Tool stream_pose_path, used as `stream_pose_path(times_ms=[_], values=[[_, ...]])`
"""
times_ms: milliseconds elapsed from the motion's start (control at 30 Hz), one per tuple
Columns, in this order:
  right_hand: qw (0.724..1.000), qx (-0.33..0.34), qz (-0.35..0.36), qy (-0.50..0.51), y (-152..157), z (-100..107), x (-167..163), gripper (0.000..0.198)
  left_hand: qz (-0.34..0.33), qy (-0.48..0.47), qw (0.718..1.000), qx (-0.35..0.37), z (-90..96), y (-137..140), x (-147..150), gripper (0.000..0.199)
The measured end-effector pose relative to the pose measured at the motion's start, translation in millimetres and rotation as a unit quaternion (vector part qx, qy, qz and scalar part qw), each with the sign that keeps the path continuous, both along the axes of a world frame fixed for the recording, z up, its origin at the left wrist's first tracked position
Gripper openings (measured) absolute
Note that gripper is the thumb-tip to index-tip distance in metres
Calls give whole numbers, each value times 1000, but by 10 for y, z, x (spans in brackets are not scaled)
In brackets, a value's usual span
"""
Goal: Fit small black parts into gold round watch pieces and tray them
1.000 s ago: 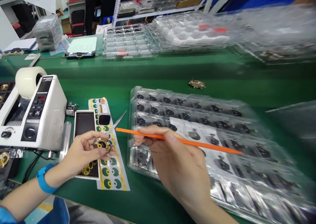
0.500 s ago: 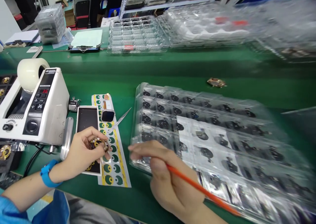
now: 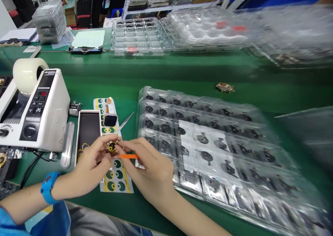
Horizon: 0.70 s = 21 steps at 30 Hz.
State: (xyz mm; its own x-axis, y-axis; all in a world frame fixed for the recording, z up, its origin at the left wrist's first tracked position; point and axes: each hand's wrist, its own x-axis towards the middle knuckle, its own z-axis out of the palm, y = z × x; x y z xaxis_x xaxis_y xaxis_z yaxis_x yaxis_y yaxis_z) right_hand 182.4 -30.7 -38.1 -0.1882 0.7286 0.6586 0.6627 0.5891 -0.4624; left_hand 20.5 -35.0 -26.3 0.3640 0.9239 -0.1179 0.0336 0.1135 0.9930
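Observation:
My left hand [image 3: 90,168] is closed round a gold-coloured watch case [image 3: 112,148] with a yellow ring and dark parts inside, holding it above the sticker sheet [image 3: 122,185]. My right hand [image 3: 151,168] pinches a thin orange stick-like tool [image 3: 128,156]; its fingertips meet the edge of the watch case. The tool's far end is hidden by my fingers. Just behind my left hand, a shallow black-lined box [image 3: 88,126] contains gold rings [image 3: 83,150]. On the sheet rest a square-faced wristwatch [image 3: 110,120] and a pointed metal tool [image 3: 126,122].
A white tape dispenser [image 3: 44,114] occupies the left, with a clear tube [image 3: 68,145] beside it. Clear plastic trays [image 3: 158,125] of black round parts spread across the right. Behind them lies another gold case [image 3: 225,87]. More trays [image 3: 140,38] and a clipboard [image 3: 88,40] line the back ledge.
My right hand has moved left from over the trays to the watch case, bringing the orange tool. My left hand has shifted slightly right and up, still holding the case.

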Motion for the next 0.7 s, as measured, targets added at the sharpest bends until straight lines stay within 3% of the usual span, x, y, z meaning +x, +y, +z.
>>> stream_pose_path(times_ms=[233, 367, 567, 700], values=[[996, -74, 12, 46, 23, 18, 11, 12, -35, 31, 997, 53, -59, -29, 9, 43], [989, -105, 57, 87, 46, 55, 36, 16, -37, 42, 997, 51, -71, -20, -11, 42], [945, -230, 129, 193, 53, 141, 61, 18, 23, 5, 999, 48, -8, 64, 13, 36], [954, -181, 147, 189, -4, 162, 68, 17, 74, -78, 994, 15, 34, 153, 0, 28]])
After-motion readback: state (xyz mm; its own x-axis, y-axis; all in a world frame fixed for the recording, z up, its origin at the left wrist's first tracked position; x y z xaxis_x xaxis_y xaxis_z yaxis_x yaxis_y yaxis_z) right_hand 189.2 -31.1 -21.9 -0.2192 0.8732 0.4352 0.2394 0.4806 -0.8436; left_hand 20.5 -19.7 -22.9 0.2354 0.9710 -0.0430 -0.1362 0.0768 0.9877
